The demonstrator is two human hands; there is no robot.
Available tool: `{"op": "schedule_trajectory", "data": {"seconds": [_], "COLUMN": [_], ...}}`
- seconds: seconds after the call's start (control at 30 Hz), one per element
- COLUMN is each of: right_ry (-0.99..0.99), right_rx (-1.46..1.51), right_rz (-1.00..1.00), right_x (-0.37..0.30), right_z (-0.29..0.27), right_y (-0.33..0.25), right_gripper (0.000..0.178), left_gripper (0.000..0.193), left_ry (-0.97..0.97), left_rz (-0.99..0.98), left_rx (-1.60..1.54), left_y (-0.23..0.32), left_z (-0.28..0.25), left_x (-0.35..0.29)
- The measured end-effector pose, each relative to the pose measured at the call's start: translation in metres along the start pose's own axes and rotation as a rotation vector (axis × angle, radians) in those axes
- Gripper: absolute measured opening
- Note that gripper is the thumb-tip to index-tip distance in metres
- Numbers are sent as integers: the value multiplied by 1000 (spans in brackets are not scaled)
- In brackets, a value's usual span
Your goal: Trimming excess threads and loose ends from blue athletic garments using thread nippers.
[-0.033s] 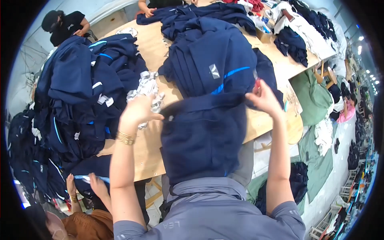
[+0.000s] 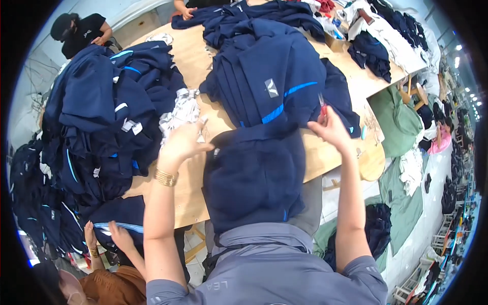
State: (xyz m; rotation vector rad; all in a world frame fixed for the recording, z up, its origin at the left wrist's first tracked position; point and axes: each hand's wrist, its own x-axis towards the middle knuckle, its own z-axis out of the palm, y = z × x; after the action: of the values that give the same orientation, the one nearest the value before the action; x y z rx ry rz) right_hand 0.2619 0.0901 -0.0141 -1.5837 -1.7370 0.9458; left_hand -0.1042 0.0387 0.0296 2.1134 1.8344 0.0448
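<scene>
A navy blue garment (image 2: pixel 254 178) lies over the near table edge and hangs onto my lap, its upper band slightly blurred. At its left edge is my left hand (image 2: pixel 184 145), fingers apart, with the thumb tip close to the cloth or touching it. My right hand (image 2: pixel 331 129) is closed around red-handled snips (image 2: pixel 323 108), their blades pointing away from me. It is just right of the garment, apart from it. Beyond lies a stack of navy garments (image 2: pixel 244 76) with bright blue stripes and a grey patch.
A large heap of navy garments (image 2: pixel 101 96) covers the left side, with white scraps (image 2: pixel 180 109) beside it. At lower left, a co-worker's hands (image 2: pixel 119 235) handle navy cloth. Another person (image 2: pixel 84 33) works at far left. Green cloth (image 2: pixel 396 124) hangs right of the wooden table (image 2: pixel 190 203).
The garment's upper band has come away from my right hand and settled flatter. My right hand has shifted slightly left, the snips showing more plainly. My left hand has moved slightly right.
</scene>
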Motion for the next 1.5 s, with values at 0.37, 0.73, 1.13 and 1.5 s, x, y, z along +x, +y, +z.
{"op": "schedule_trajectory", "data": {"seconds": [0.37,0.73,1.13,1.5], "right_ry": [169,199,-112,-82], "right_rx": [518,434,291,-90], "right_rz": [106,66,-256,-489], "right_x": [-95,-86,-88,-86], "right_z": [133,135,105,96], "right_y": [51,23,-42,-41], "right_gripper": [26,26,28,31], "left_gripper": [19,28,19,20], "left_ry": [95,-246,-244,-263], "left_rz": [212,39,157,174], "left_rx": [-181,-750,-1657,-1582], "left_y": [41,27,38,41], "left_z": [144,119,91,86], "left_x": [40,28,0,2]}}
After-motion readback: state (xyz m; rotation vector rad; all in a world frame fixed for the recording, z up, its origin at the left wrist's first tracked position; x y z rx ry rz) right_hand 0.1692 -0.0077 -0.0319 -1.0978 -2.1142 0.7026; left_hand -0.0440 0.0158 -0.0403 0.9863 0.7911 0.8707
